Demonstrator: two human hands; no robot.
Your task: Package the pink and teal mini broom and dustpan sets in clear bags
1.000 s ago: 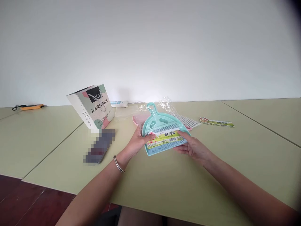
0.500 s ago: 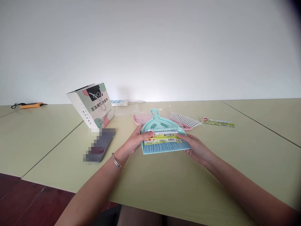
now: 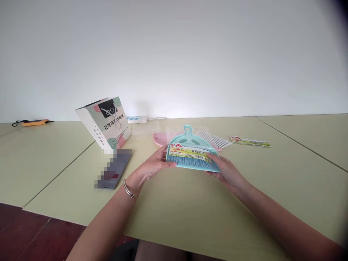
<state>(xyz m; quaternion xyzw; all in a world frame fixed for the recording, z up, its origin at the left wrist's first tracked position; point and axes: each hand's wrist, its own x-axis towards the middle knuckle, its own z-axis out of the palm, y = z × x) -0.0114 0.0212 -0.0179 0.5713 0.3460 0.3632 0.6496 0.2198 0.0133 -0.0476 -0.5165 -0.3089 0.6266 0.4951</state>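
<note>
Both my hands hold a teal mini dustpan-and-brush set (image 3: 190, 143) just above the pale green table (image 3: 190, 210). A colourful paper label (image 3: 190, 152) crosses its brush bristles. My left hand (image 3: 153, 165) grips the set's left edge, thumb on top, with a bracelet at the wrist. Opposite, my right hand (image 3: 227, 170) holds the right corner from below. The handle with its hanging hole points away from me.
Behind the teal set lie a pink dustpan (image 3: 160, 137), a pink brush with pale bristles (image 3: 214, 139), clear plastic wrap (image 3: 145, 128) and a loose label card (image 3: 250, 141). A printed paper bag (image 3: 106, 121) stands at left, a phone (image 3: 114, 168) before it. A power strip (image 3: 137, 119) lies by the wall.
The teal set has tipped flatter and lowered, its handle now pointing away, and it shifted slightly right. The clear wrap no longer clings to it. Both hands keep their grip.
</note>
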